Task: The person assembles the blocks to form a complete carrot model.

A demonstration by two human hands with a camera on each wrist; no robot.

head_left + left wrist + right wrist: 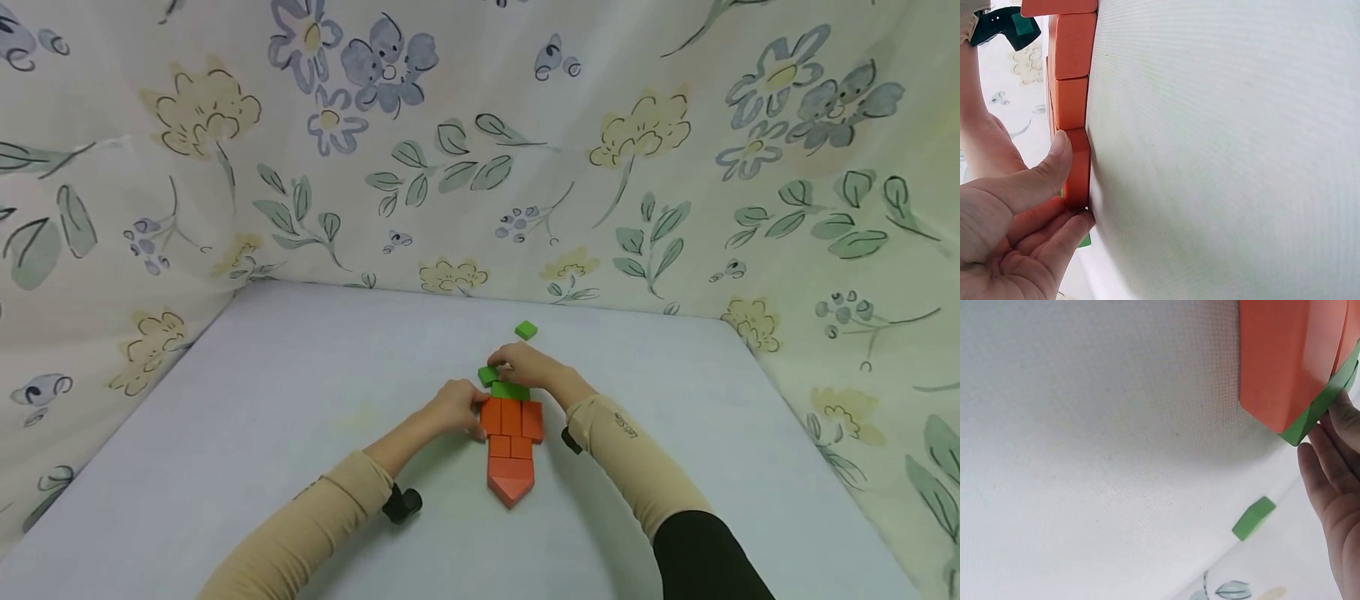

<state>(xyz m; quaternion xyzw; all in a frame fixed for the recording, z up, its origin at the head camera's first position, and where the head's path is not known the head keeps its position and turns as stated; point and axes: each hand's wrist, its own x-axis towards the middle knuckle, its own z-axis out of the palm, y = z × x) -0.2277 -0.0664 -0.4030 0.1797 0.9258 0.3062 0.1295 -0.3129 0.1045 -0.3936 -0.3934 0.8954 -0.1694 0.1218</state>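
Orange-red wooden blocks lie flat in a symmetrical figure, with a pointed end toward me. My left hand holds the outer left block, thumb on one end and fingertips at the far corner. Beyond the orange row lies a green block, flush against it. At that bar's far left corner is a smaller green block, which my right hand pinches; its palm side hides part of both green pieces. In the right wrist view, thumb and fingers are right at the green bar.
Farther back on the white table a loose green block lies apart from the figure. A floral cloth hangs behind the table and along both sides. Black wrist cameras sit beneath each beige sleeve.
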